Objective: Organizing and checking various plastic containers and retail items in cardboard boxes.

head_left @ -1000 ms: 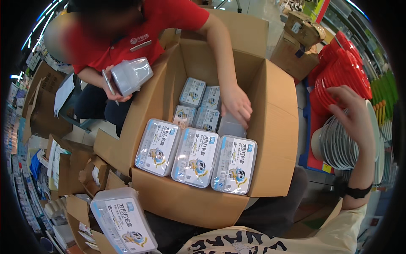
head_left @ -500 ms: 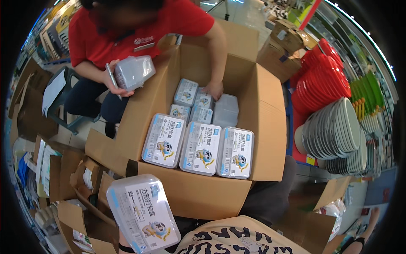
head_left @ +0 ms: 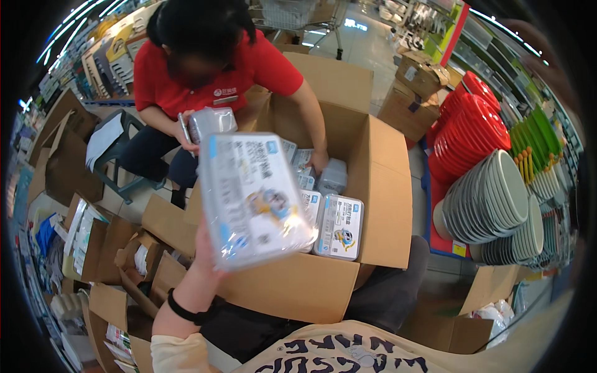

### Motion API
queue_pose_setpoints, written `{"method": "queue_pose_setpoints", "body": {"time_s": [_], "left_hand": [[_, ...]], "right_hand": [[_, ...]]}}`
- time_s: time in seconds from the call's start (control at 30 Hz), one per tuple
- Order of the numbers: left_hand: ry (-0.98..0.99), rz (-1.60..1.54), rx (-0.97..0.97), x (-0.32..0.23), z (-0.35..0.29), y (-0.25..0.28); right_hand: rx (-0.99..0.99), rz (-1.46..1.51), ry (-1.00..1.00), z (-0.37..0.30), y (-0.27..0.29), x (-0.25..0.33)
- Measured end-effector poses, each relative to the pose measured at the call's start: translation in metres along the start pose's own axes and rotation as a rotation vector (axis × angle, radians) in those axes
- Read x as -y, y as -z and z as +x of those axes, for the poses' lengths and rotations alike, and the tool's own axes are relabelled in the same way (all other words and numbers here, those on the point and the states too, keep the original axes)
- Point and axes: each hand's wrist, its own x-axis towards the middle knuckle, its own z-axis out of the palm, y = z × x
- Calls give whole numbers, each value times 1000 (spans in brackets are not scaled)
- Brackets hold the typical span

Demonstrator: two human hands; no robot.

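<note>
Clear plastic with a white, blue-edged label makes up the pack (head_left: 255, 199), held up above the near left part of the carton (head_left: 298, 289). Its label face is turned up toward the head. Its long axis runs nearly away from the body: the far end leans slightly left, toward the co-worker (head_left: 268, 69), and the near end slightly right.

The left hand (head_left: 207, 245) is clamped on the pack at its near left corner; the fingertips are hidden behind it. The forearm rises from the lower edge, slanting a little right, with a black band (head_left: 186, 314) at the wrist. A dim, blurred shape at the upper right rim looks like the right hand (head_left: 542, 59); I cannot tell whether its fingers are apart or together.

More packs (head_left: 339, 229) stand in the carton. The co-worker reaches one hand (head_left: 319, 162) in beside a clear tub (head_left: 333, 176) and holds more tubs (head_left: 214, 120) in the other.
</note>
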Motion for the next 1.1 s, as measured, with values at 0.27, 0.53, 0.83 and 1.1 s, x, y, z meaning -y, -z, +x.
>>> {"method": "queue_pose_setpoints", "body": {"time_s": [0.27,0.53,0.83,1.1], "left_hand": [[-43,96,-179,33,73,-14],[-14,736,-501,3,161,21],[444,1066,-290,22,246,88],[734,2056,20,57,250,133]], "right_hand": [[291,655,949,84,-268,142],[222,900,589,139,-384,145],[185,984,200,153,-506,142],[804,440,579,190,-577,140]]}}
